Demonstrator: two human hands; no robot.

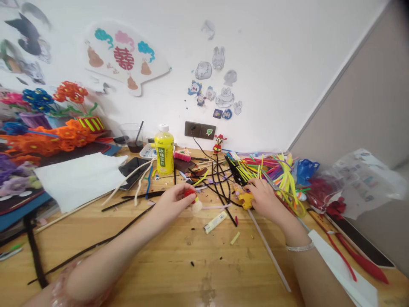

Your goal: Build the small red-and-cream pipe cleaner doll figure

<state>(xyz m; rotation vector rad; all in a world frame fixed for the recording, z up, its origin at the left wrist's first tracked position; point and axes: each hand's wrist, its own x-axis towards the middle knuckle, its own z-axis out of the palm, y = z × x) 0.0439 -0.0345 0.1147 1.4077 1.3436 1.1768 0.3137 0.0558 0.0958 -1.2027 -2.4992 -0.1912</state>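
Observation:
My left hand (182, 195) pinches a small figure piece (195, 204) with a red top, some yellow and a pale round part. Its details are too small to make out. On the right, my right hand (265, 200) is curled at a yellow tool that looks like a hot glue gun (245, 199), its fingers partly hidden. A long pale stick (270, 251) runs from beside this tool toward the front. Between the hands lies a small whitish tube or packet (215, 222). Black fuzzy stems (220, 183) cross the table behind it.
A yellow drink bottle (164, 151), a cup of dark liquid (134, 143) and a phone (136, 170) stand or lie behind the left hand. Bundled coloured stems (283, 170) and plastic bags (361, 183) are at right. A red-hatted figurine (218, 145) stands by the wall.

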